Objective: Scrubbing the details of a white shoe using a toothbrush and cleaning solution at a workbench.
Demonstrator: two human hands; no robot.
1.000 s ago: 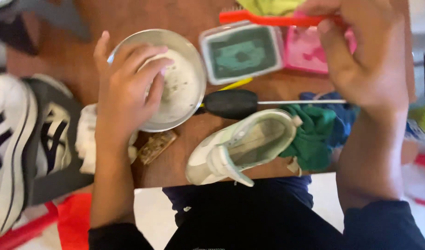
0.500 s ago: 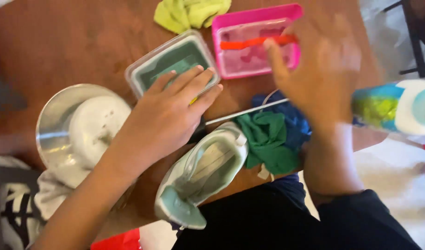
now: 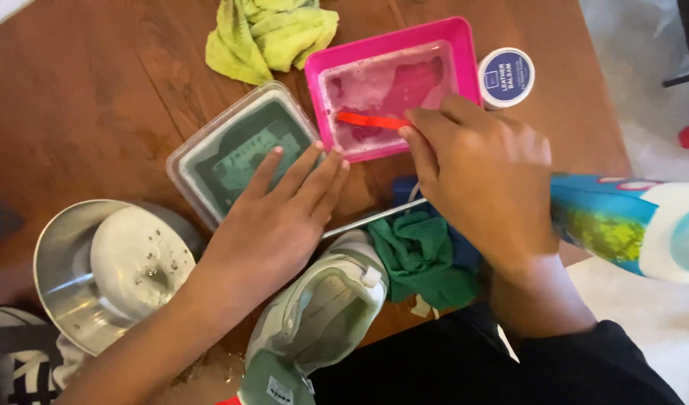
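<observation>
My right hand (image 3: 483, 180) pinches a red brush handle (image 3: 370, 120) whose far end lies in a pink tray (image 3: 464, 45) of foamy water. My left hand (image 3: 273, 225) lies flat with fingers apart, its fingertips on the corner of a clear plastic tub (image 3: 187, 161) with a green inside. It covers part of a thin metal rod (image 3: 374, 216). A pale green and white sneaker (image 3: 314, 315) lies just below both hands at the table's near edge.
A steel bowl (image 3: 55, 259) with foamy white liquid sits at the left. A green cloth (image 3: 419, 259) lies beside the sneaker. A yellow-green rag (image 3: 273, 34), a round blue-lidded tin (image 3: 506, 75), a colourful bottle (image 3: 629, 225) and a black-and-white shoe (image 3: 14, 367) surround them.
My left hand left the steel bowl and moved right onto the clear tub's corner. My right hand brought the red brush down into the pink tray. The view shifted.
</observation>
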